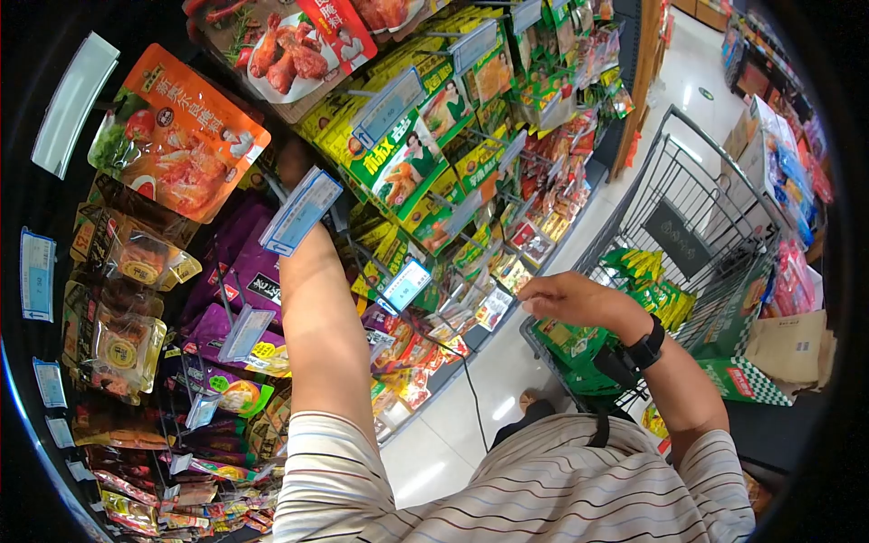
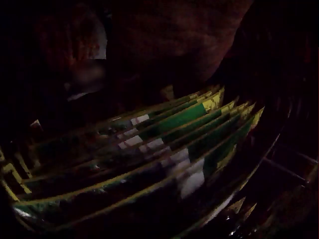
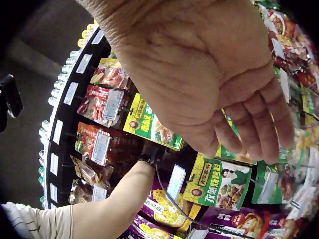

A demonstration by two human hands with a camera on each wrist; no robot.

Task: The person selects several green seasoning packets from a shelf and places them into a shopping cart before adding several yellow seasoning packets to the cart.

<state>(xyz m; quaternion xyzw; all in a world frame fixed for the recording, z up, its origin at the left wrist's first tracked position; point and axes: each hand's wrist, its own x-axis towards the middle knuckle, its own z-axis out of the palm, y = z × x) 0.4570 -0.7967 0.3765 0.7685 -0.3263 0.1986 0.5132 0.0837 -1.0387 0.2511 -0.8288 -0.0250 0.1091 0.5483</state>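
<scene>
My left arm reaches deep into the hanging racks in the head view; the hand (image 1: pixel 291 163) is in shadow, mostly hidden behind a price tag (image 1: pixel 303 210). Beside it hang green and yellow seasoning packets (image 1: pixel 407 163). The left wrist view is very dark: part of the hand (image 2: pixel 174 40) shows above a row of green packets (image 2: pixel 184 119) standing one behind another, its fingers indistinct. My right hand (image 1: pixel 572 300) hovers near the cart's edge, fingers relaxed. In the right wrist view the right hand (image 3: pixel 199 74) shows its palm, fingers loosely extended and holding nothing.
A wire shopping cart (image 1: pixel 715 163) stands at the right with green and yellow packets (image 1: pixel 647 285) inside. An orange packet (image 1: pixel 181 131) and purple packets (image 1: pixel 244 262) hang at the left. A dark cable (image 1: pixel 471 380) hangs beside the shelf. Tiled floor (image 1: pixel 434 452) shows below.
</scene>
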